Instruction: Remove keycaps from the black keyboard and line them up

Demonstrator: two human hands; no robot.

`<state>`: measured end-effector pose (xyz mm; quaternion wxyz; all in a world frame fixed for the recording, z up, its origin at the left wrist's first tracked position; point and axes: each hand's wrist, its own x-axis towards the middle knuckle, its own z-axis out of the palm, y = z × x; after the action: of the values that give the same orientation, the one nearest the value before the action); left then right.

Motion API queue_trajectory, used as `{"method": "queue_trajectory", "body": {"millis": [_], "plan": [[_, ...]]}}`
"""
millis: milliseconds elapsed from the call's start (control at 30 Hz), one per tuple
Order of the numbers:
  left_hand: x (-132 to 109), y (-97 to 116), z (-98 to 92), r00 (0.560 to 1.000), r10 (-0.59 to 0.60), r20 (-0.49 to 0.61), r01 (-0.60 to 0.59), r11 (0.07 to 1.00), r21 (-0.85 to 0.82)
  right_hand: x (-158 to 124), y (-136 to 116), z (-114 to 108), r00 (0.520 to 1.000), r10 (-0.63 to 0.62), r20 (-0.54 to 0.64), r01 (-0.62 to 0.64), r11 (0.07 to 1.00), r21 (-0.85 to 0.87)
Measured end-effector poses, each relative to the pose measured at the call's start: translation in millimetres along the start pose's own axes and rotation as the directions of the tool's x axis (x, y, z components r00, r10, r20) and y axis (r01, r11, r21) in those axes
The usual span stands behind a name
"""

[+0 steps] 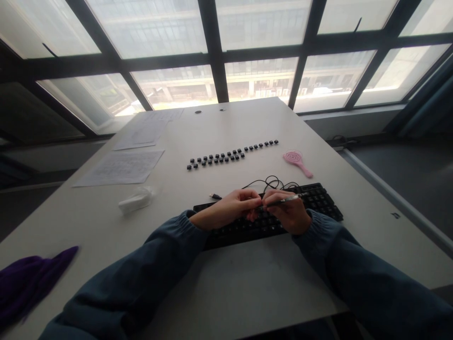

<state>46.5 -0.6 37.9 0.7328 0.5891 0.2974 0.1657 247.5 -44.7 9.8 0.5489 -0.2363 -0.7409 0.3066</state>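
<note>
Head view, from where I stand in the room: both hands of a person in dark blue sleeves (155, 259) meet just right of the frame's centre, over a long black computer keyboard (320, 200) lying on a white tabletop (219, 288). The right hand (287, 212) pinches a slim, dark and silvery pen-like tool (285, 200) between thumb and fingers, its shaft slanting up toward the right. Beside it, the left hand (238, 208) has thumb and fingers curled close together at the tips; whether they pinch something small, I cannot tell.

Behind the keyboard, a thin black cable (272, 181) loops, and a dark USB plug with a metal end (214, 196) lies near the left wrist. Small black keycap-like blocks (227, 159) line up in two slanting rows above the frame's centre. A pink hairbrush with an oval head (297, 162) rests right of them. Left of centre sits a crumpled translucent plastic wrapper (136, 200), with printed white paper sheets (122, 168) above it and a deep purple cloth (31, 285) at lower left.
</note>
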Motion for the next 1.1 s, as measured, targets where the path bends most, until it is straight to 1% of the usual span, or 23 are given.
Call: {"method": "queue_trajectory", "body": {"millis": [67,133,233,333,433,500,533,600,667,733,767,867,967,1033,1067,1100], "plan": [[-1.0,3.5,-1.1,0.999,-0.032,-0.039,0.033,0.999,0.038,-0.1,0.6,0.7,1.0,-0.014,0.006,0.014,1.0,-0.004],[-2.2,8.6,-4.6,0.995,-0.036,-0.091,0.046,0.993,0.111,-0.3,0.0,1.8,1.0,-0.026,-0.006,0.026,1.0,0.004],[-3.6,20.9,-15.4,0.982,0.014,-0.186,0.03,0.973,0.23,-0.1,-3.3,3.3,0.999,-0.031,-0.023,0.031,0.999,0.007],[1.6,40.7,-32.2,0.961,0.095,-0.26,-0.008,0.948,0.317,0.6,-6.9,4.5,0.999,-0.03,-0.01,0.03,0.999,-0.013],[20.1,65.1,-53.0,0.931,0.166,-0.326,-0.017,0.91,0.415,1.2,-8.9,5.3,0.999,-0.034,-0.013,0.034,0.999,-0.015],[39.7,79.4,-67.3,0.888,0.23,-0.398,0.008,0.857,0.514,1.7,-9.9,5.6,0.999,-0.029,-0.024,0.028,0.999,-0.016],[51.0,84.7,-74.1,0.859,0.271,-0.435,0.034,0.816,0.577,1.9,-10.3,5.7,0.999,-0.023,-0.028,0.023,1.0,-0.019],[75.5,90.5,-86.3,0.807,0.357,-0.47,0.109,0.692,0.714,2.3,-11.0,5.8,0.999,-0.01,-0.033,0.009,1.0,-0.024],[101.2,89.4,-96.0,0.784,0.42,-0.457,0.19,0.54,0.82,2.4,-10.9,5.4,0.999,0.002,-0.039,-0.003,1.0,-0.021],[126.1,82.7,-103.3,0.785,0.441,-0.435,0.232,0.441,0.867,2.1,-9.5,4.6,0.999,0.008,-0.046,-0.009,1.0,-0.017],[137.6,78.0,-106.4,0.79,0.44,-0.427,0.245,0.412,0.878,1.8,-8.5,4.0,0.999,0.008,-0.049,-0.009,1.0,-0.017],[165.1,63.2,-115.1,0.802,0.419,-0.426,0.291,0.348,0.891,2.1,-5.6,1.1,0.999,-0.006,-0.051,0.004,1.0,-0.029],[180.4,52.4,-124.0,0.809,0.383,-0.446,0.344,0.307,0.888,5.5,-5.0,-6.3,0.997,-0.019,-0.078,0.014,0.998,-0.066],[185.2,48.0,-129.4,0.816,0.354,-0.456,0.366,0.294,0.883,9.3,-5.1,-15.4,0.986,0.018,-0.168,-0.034,0.995,-0.096],[186.6,46.3,-131.7,0.821,0.338,-0.46,0.373,0.292,0.881,11.4,-4.9,-21.0,0.97,0.056,-0.235,-0.082,0.991,-0.103],[187.6,44.9,-133.7,0.826,0.322,-0.463,0.379,0.292,0.878,13.7,-4.3,-27.1,0.941,0.096,-0.325,-0.134,0.986,-0.099]]}}
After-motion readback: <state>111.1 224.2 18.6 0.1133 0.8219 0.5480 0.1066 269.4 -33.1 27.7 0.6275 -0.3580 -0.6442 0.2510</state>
